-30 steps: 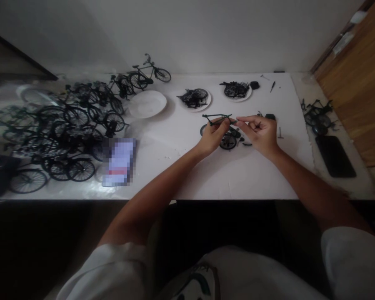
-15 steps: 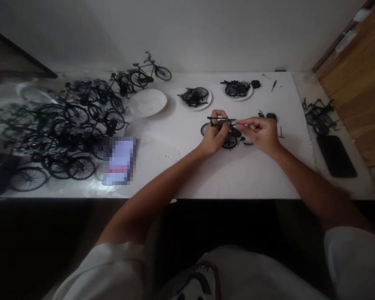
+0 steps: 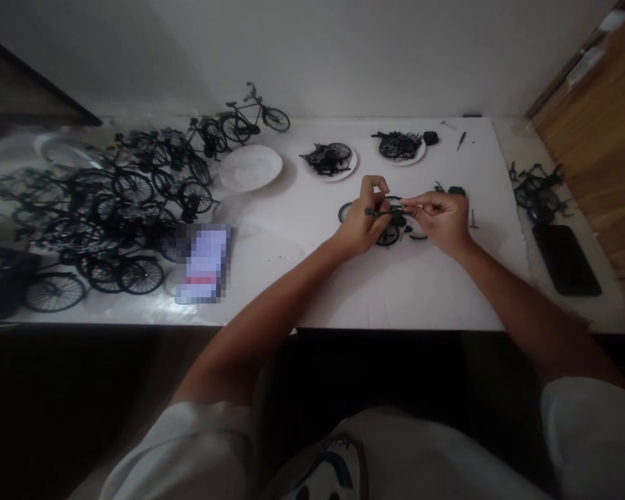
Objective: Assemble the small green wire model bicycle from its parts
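Note:
A dark green bicycle frame part is pinched between the thumb and fingers of my left hand, above the white board. My right hand meets it from the right, its thumb and fingertips pressed together at the part's right end; whatever small thing they hold is too small to make out. Just under the hands lie loose pieces, among them a small black wheel and a curved dark piece. Beyond my right hand's knuckles sits a small black block.
Many small model bicycles crowd the left side, near a lit phone. Behind the hands are a white plate and two plates of black parts. At right lie a dark phone and more bicycle parts.
The green part has turned and dropped lower in my left hand, whose index finger is now raised. My right hand stays close beside it. The whole view has shifted slightly.

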Demonstrator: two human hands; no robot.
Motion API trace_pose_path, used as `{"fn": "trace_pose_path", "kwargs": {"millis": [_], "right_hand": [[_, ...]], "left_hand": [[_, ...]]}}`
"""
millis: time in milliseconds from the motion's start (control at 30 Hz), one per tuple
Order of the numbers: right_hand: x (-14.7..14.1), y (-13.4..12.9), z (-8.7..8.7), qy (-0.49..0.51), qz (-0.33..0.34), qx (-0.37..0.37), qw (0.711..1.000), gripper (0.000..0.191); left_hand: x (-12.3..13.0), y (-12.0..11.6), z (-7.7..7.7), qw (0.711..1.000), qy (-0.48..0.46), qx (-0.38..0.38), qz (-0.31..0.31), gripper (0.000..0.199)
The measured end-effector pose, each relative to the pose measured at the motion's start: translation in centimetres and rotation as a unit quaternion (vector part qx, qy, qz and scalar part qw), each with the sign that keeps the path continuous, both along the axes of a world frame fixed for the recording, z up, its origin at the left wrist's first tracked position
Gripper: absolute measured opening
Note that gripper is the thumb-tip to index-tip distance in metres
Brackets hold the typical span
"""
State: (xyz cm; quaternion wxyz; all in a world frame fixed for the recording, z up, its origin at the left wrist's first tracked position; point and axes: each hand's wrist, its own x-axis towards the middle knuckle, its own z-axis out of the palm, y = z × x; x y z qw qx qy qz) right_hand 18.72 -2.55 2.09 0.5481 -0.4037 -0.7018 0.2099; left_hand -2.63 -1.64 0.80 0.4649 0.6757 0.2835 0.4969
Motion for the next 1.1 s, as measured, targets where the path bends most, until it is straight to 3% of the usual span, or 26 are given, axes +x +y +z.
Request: {"fn": "trace_pose_path", "kwargs": {"millis": [133, 233, 400, 567, 1100], "right_hand": [[-0.4, -0.1, -0.5, 0.043, -0.027, 0.013, 0.999, 0.049], [-0.6, -0.3, -0.7, 0.046, -0.014, 0.021, 0.999, 0.043], [-0.8, -0.9, -0.4, 0.034, -0.028, 0.049, 0.998, 0.026], [-1.3, -1.3, -0.4, 0.047, -0.015, 0.028, 0.998, 0.017], [-0.5, -1.3, -1.4, -0.093, -0.061, 0.089, 0.99, 0.014]], "left_hand": [[0.1, -0.5, 1.1, 1.0, 0.007, -0.007, 0.022, 0.032], [0.2, -0.5, 0.9, 0.999, 0.018, 0.012, 0.024, 0.03], [0.3, 0.1, -0.5, 0.989, 0.073, 0.131, 0.015, 0.024], [0.4, 0.1, -1.1, 0.968, 0.123, 0.217, 0.034, 0.017], [0.7, -0.2, -1.9, 0.962, 0.13, 0.235, 0.055, 0.023]]}}
